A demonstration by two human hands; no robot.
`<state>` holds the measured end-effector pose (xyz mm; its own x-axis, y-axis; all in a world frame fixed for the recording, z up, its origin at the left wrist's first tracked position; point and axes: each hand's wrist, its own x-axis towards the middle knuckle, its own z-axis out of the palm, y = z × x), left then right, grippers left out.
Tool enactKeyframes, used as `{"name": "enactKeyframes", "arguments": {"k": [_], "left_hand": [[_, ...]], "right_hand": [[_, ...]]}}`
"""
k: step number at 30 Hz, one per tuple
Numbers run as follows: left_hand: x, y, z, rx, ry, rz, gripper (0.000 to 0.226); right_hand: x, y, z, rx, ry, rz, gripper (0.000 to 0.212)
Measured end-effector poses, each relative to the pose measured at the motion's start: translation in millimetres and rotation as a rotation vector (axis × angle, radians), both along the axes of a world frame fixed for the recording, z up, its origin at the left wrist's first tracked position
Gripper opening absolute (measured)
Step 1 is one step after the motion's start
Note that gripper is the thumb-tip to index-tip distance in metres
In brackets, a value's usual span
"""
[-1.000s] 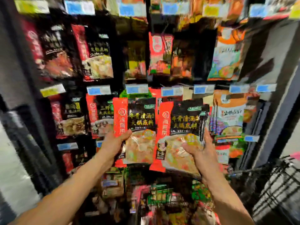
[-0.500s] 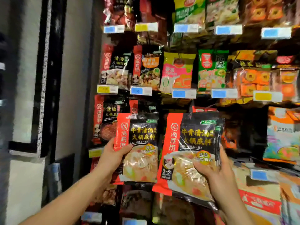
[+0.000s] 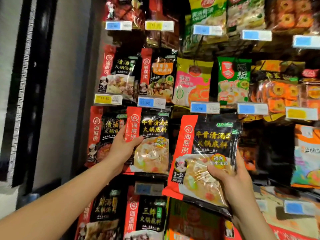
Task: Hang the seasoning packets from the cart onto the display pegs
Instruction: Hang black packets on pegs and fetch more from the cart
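Red-and-black packet (image 3: 152, 141) pinched along its left edge by the left hand (image 3: 123, 146), upright, just right of a hanging packet (image 3: 102, 132); second packet (image 3: 204, 153), same print, nearer and right, tilted, gripped at its lower right by the right hand (image 3: 232, 177); blue price tag (image 3: 151, 102) just above; grey wall (image 3: 69, 84) far left.

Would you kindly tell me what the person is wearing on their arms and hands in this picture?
Nothing that shows. The left hand and the right hand have no gloves, and no ring shows on the fingers in view. The left forearm and the right forearm are bare to the picture's edge: no sleeve, watch, bracelet or strap.
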<state>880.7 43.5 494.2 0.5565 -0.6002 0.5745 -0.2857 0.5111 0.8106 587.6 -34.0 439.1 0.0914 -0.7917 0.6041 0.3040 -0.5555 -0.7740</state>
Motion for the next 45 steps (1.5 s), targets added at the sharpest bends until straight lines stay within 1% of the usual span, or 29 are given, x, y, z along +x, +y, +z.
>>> {"name": "enactKeyframes", "arguments": {"k": [3,6,8,9,11,13,17,20,22,24,26,29,30,31,32,33,34,35,36,37,38,40,42,44,45], "left_hand": [[0,-4,2,0.006,0.106,-0.005,0.045],[2,-5,2,0.038,0.159,-0.015,0.043],[4,-5,2,0.067,0.153,-0.015,0.045],[3,-5,3,0.081,0.143,-0.017,0.045],[3,-6,5,0.107,0.129,-0.025,0.048],[0,-7,9,0.129,0.111,-0.018,0.047],[-2,-9,14,0.161,0.136,-0.02,0.047],[0,-13,16,0.194,0.136,-0.023,0.043],[3,-20,15,0.2,0.133,-0.016,0.046],[3,-28,11,0.209,0.081,0.035,0.047],[4,-35,4,0.274,-0.015,0.113,0.046],[2,-31,-9,0.417,-0.197,0.27,0.057],[-1,-26,-16,0.438,-0.236,0.343,0.06],[-7,-19,-23,0.404,-0.27,0.416,0.061],[-17,-10,-29,0.302,-0.312,0.464,0.058],[-30,0,-32,0.164,-0.351,0.463,0.051],[-48,13,-30,0.045,-0.36,0.385,0.043],[-64,22,-26,-0.006,-0.338,0.245,0.037],[-77,27,-20,0.019,-0.302,0.089,0.035],[-87,27,-16,0.083,-0.269,-0.048,0.036],[-92,23,-14,0.147,-0.247,-0.144,0.038],[-96,15,-14,0.189,-0.206,-0.196,0.044],[-96,14,-16,0.169,-0.135,-0.156,0.048],[-94,16,-18,0.154,-0.114,-0.102,0.045],[-93,18,-19,0.154,-0.098,-0.09,0.041]], "right_hand": [[-4,-1,4,-0.017,0.027,-0.002,0.098],[-6,2,8,0.004,0.038,0.011,0.102],[-7,4,11,0.0,0.054,0.017,0.109],[-8,5,12,-0.011,0.057,0.026,0.108],[-10,6,13,-0.047,0.045,0.044,0.099],[-11,6,11,-0.06,0.047,0.05,0.095],[-13,6,12,-0.064,0.069,0.039,0.096],[-13,5,14,-0.066,0.074,0.039,0.097],[-12,6,14,-0.063,0.073,0.049,0.099],[-11,5,11,-0.05,0.05,0.053,0.099],[-10,7,9,-0.026,0.028,0.063,0.101],[-9,10,6,-0.015,0.031,0.079,0.102],[-9,11,5,-0.011,0.034,0.08,0.103],[-9,12,4,-0.012,0.039,0.085,0.103],[-7,13,3,-0.008,0.04,0.094,0.103],[-5,14,3,-0.01,0.035,0.106,0.103],[-2,15,2,-0.011,0.037,0.118,0.103],[2,18,2,-0.019,0.036,0.124,0.102],[6,21,2,-0.03,0.037,0.127,0.101],[11,24,2,-0.045,0.036,0.139,0.098],[16,26,1,-0.049,0.035,0.159,0.094],[25,30,1,-0.006,0.021,0.202,0.088],[29,35,4,0.037,0.007,0.245,0.088],[32,36,4,0.055,0.007,0.244,0.085],[33,37,4,0.075,0.004,0.244,0.088]]}}
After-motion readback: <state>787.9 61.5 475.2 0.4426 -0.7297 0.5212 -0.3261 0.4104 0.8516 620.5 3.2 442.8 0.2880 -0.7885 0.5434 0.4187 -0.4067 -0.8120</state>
